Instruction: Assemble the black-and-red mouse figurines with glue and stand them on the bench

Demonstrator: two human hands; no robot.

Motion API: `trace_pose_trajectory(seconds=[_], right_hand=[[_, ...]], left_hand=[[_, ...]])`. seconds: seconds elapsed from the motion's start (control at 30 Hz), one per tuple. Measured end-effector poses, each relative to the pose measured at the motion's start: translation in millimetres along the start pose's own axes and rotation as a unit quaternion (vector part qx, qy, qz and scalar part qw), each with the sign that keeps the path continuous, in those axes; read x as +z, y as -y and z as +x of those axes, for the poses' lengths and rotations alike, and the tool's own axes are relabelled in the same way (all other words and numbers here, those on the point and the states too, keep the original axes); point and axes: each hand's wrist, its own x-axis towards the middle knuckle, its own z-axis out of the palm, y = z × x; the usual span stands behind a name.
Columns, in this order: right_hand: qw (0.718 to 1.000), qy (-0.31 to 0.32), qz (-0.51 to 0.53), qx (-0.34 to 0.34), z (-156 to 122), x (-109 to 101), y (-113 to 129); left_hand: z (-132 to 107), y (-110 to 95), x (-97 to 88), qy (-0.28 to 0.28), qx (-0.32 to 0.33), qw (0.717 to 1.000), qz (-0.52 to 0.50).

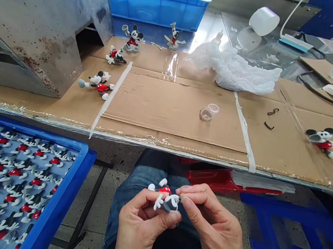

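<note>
My left hand (141, 231) grips a small Mickey Mouse figurine (167, 196) above my jeans-covered lap (134, 179). The figurine has red shorts, white gloves and a black head. My left thumb and fingers wrap around its body and hide part of it. The fingertips of my right hand (212, 229) pinch the figurine at its head, on the right side. Any small part between those fingertips is hidden.
A blue tray (58, 204) of rows of figurines sits at lower left. Ahead, a cardboard-covered bench (175, 109) holds more figurines (98, 83), clear plastic lids (206, 114), black wire bits (272, 112) and a plastic bag (234, 70). A blue stool (292, 232) stands at right.
</note>
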Motion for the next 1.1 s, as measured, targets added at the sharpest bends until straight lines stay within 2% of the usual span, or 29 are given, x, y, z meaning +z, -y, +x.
trace_pose_trajectory(seconds=[0.33, 0.8, 1.1], right_hand=[[1.0, -0.008, -0.013, -0.015, 1, 2, -1], [0.998, -0.006, -0.028, -0.063, -3, 4, 1], [0.998, -0.002, -0.043, -0.053, -5, 3, -4]], left_hand=[[1, 2, -3.2, 0.011, 0.005, 1.0, 0.005], [-7, 1, 3.4, -0.023, 0.042, 0.999, -0.015], [-9, 7, 1.6, -0.024, 0.048, 0.998, -0.011]])
